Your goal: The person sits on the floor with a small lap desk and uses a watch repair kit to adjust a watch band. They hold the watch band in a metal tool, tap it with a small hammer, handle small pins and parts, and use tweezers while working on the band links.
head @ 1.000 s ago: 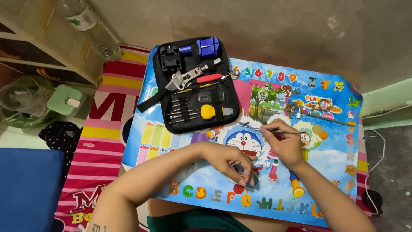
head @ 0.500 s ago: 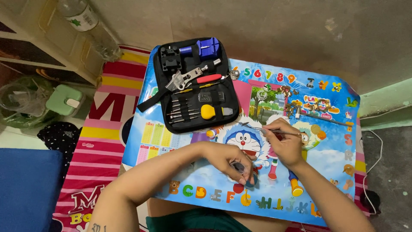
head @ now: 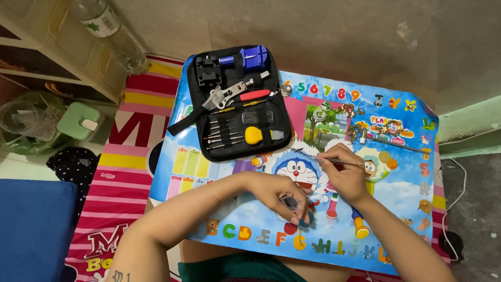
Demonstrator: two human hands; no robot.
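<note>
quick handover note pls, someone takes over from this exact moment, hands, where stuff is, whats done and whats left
Left hand: fingers pinch a small round part flat on the cartoon mat.
Right hand: holds thin tweezers, tips pointing left, above the mat and not at the part.
Tool case: open at the mat's top left, tools in their slots, yellow-handled tool included.
Small metal pieces lie loose at the upper right.
Done: case opened, part pinned down.
Left: tweezers have not reached the part. What the part is cannot be told.
</note>
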